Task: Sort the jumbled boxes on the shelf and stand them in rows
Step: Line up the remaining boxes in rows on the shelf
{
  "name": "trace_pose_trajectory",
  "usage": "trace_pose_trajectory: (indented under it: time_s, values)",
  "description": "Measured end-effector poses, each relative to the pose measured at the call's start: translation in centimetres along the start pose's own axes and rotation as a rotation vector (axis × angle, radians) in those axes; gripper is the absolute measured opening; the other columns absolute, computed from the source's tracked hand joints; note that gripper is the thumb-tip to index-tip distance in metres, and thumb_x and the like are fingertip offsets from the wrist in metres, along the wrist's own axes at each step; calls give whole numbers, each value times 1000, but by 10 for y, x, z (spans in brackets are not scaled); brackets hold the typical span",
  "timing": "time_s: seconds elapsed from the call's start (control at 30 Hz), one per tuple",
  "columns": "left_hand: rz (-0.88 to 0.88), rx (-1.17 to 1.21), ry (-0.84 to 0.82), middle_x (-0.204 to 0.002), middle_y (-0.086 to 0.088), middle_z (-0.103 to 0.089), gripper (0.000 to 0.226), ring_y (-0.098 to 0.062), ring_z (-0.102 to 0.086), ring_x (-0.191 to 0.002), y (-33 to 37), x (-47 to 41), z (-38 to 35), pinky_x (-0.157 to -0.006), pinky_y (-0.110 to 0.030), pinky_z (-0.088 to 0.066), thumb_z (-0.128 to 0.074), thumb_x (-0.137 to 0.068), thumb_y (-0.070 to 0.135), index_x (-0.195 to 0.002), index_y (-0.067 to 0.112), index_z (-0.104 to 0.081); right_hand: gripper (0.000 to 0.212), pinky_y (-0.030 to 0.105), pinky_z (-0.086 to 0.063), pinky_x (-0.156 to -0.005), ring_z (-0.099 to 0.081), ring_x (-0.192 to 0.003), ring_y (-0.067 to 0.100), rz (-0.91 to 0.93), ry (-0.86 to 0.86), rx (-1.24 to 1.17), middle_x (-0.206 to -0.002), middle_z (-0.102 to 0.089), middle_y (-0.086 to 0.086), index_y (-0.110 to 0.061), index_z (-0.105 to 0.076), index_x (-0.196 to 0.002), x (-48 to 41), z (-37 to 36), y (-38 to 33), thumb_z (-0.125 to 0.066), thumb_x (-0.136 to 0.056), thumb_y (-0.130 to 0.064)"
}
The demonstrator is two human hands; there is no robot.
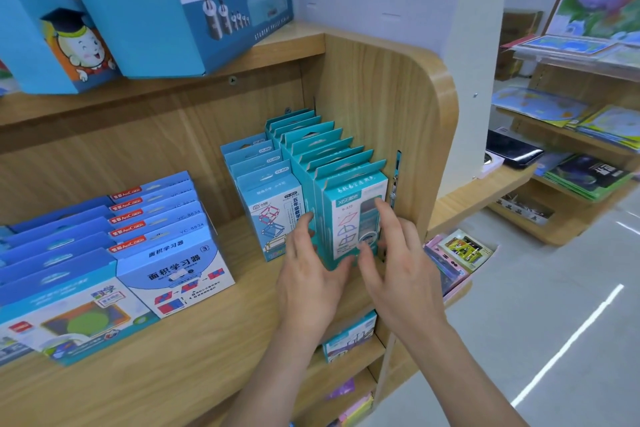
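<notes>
A row of several teal boxes stands upright at the right end of the wooden shelf (194, 333), against the side panel. The front teal box (346, 218) shows line drawings of shapes. My left hand (308, 274) lies against its left edge, fingers spread. My right hand (391, 253) rests flat on its front face and right side. Both hands touch the box without closing around it. Left of this row stands a shorter row of light-blue boxes (273, 204). Further left stand two rows of blue flat boxes (166, 253).
Large blue boxes (166, 0) sit on the shelf above. The curved wooden side panel (415, 135) closes the shelf on the right. A lower shelf holds a teal box (349, 336). Beyond the panel are display racks with maps and booklets (585, 135), and an open tiled floor.
</notes>
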State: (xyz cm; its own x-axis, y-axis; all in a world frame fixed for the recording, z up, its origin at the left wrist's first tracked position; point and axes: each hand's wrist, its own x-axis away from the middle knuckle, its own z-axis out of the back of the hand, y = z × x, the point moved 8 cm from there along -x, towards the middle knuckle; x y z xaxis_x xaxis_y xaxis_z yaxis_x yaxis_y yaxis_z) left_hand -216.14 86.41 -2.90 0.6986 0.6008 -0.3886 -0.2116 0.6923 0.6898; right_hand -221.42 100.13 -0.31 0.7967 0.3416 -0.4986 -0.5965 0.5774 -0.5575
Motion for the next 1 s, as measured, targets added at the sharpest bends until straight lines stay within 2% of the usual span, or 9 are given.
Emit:
trace_pose_trajectory:
  time_s: [0.17,0.23,0.33,0.5,0.6,0.7,0.77,0.9,1.0]
  values:
    - [25,50,-33,-126,8,-49,80,-8,-53,-109,-5,0,-3,-82,-27,-50,-77,-71,41,-135,28,-30,50,16,-46,-62,-57,-93,6,-47,-57,-34,-123,-52,-8,-28,-35,-140,4,-4,8,-51,-92,-33]
    - [50,59,-65,-125,9,-52,74,-6,-55,-105,-10,0,-7,-81,-23,-48,-78,-72,36,-132,28,-36,46,23,-49,-65,-58,-93,7,-96,-77,-33,-123,-54,-8,-27,-39,-138,7,-6,16,-49,-93,-28]
    - [106,98,-116,-118,10,-59,63,-3,-61,-94,-18,2,-15,-79,-26,-54,-78,-74,31,-125,30,-41,41,31,-52,-72,-60,-93,10,-139,-78,-29,-118,-61,-7,-25,-47,-135,12,-4,23,-48,-94,-20]
    - [125,121,-112,-114,6,-64,52,-9,-66,-91,-20,0,-19,-75,-34,-58,-74,-79,30,-120,29,-42,40,13,-42,-73,-54,-90,1,-160,-91,-30,-119,-63,-7,-22,-49,-134,16,-3,29,-48,-95,-18]
    - [112,79,-129,-115,7,-63,54,-10,-65,-91,-18,-2,-16,-75,-34,-57,-74,-77,36,-121,29,-43,40,14,-41,-73,-51,-88,-1,-161,-102,-47,-120,-63,-7,-22,-49,-134,17,-1,27,-48,-95,-18]
    - [104,64,-140,-115,11,-58,57,-6,-61,-92,-16,1,-8,-76,-29,-55,-73,-78,39,-125,29,-43,40,14,-42,-75,-55,-95,2,-157,-124,-64,-120,-62,-8,-23,-48,-134,18,0,25,-49,-94,-19]
    - [96,66,-135,-114,13,-56,52,-2,-59,-89,-15,5,2,-74,-25,-53,-70,-81,37,-125,28,-45,41,16,-47,-75,-56,-96,2,-142,-148,-90,-117,-62,-10,-25,-48,-134,19,-1,22,-51,-93,-20]
    - [39,65,-69,-106,16,-57,26,0,-59,-84,-16,14,36,-73,-30,-53,-63,-88,29,-113,29,-54,38,20,-54,-71,-58,-92,-3,-148,-212,-277,-103,-62,-17,-32,-53,-126,20,-4,7,-56,-92,-16]
    - [13,38,-30,-96,16,-61,15,1,-58,-81,-23,22,75,-71,-28,-52,-60,-90,22,-104,27,-60,34,27,-55,-71,-64,-85,3,-157,-248,-444,-89,-67,-17,-38,-58,-113,17,-11,-12,-58,-90,-14]
